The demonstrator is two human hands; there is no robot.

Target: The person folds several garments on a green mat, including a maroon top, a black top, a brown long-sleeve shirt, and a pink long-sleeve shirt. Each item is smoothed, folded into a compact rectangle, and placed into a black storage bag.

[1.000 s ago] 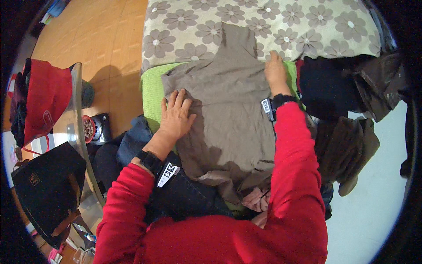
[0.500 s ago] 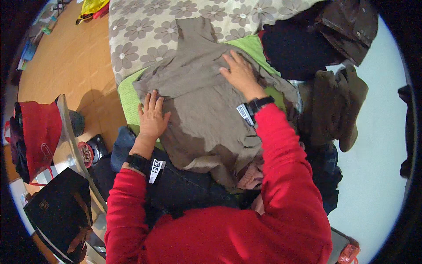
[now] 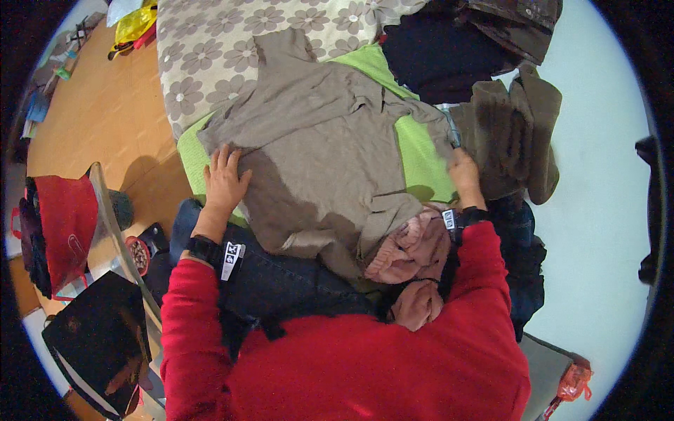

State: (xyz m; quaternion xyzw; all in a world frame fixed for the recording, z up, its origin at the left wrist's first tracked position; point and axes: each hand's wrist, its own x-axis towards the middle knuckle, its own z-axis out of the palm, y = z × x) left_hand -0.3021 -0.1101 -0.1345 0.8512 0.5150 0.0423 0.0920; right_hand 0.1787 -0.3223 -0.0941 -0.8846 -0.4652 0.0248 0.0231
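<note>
Turtleneck top of thin grey-brown fabric [image 3: 330,147] is lying spread on a bright green textured cloth [image 3: 427,156], its collar [image 3: 284,46] reaching onto a cream, flower-patterned cover [image 3: 203,52]. Long axis is running from far collar to near hem, far end leaning left. Left hand [image 3: 226,184] is resting flat, fingers apart, at the left edge. Right sleeve [image 3: 432,123] is extending rightward, ending at the right hand [image 3: 465,174], the nearer one; whether it is pinching fabric: cannot tell.

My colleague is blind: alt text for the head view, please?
A taupe high-necked fabric garment lies spread over a bright green cloth, the person's left hand resting at its left edge, the right hand at a sleeve end. Cream flower-print fabric lies beyond.
</note>
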